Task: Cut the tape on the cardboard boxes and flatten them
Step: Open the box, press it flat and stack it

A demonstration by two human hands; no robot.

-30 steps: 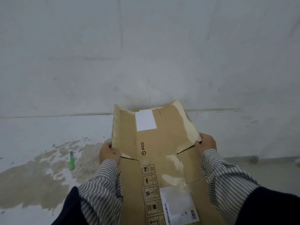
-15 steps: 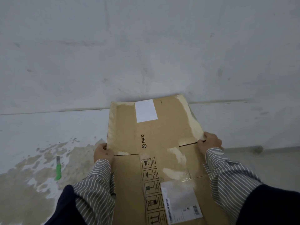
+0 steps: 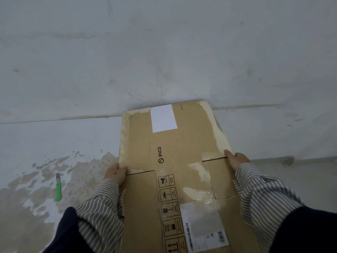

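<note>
The flattened cardboard box lies flat in front of the person, its far edge meeting the base of the wall (a white label and the PICO mark face up). The left hand grips its left edge; the right hand grips its right edge. A green utility knife lies on the stained floor, well apart to the left.

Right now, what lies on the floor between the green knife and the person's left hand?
In the head view, only stained, patchy floor separates the green knife from the left hand holding the cardboard box.
</note>
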